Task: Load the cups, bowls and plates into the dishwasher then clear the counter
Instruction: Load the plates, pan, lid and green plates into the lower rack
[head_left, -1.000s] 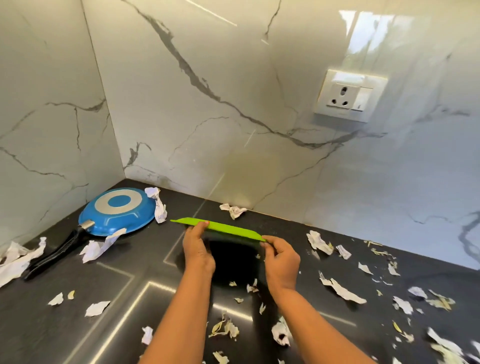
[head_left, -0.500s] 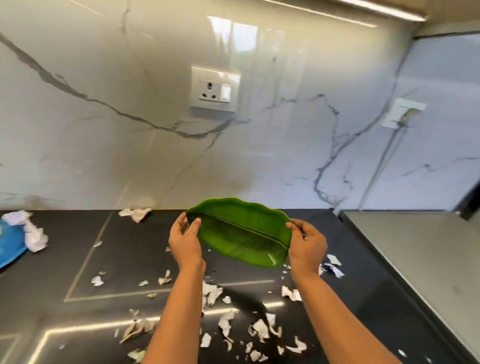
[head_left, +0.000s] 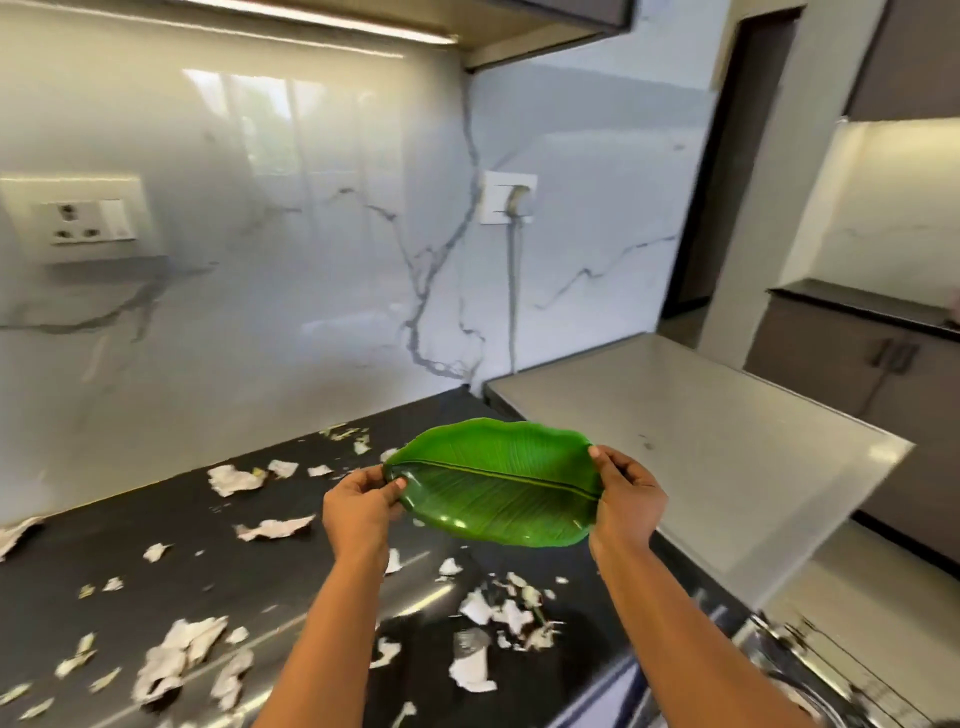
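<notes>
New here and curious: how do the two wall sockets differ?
The left socket has nothing plugged in; the right socket has a cord plugged in, hanging down. The left socket is wide; the right socket squarish. Both are white.

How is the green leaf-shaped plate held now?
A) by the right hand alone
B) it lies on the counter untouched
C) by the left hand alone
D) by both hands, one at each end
D: the left hand grips one end of the green leaf-shaped plate and the right hand grips the other, above the counter.
</notes>
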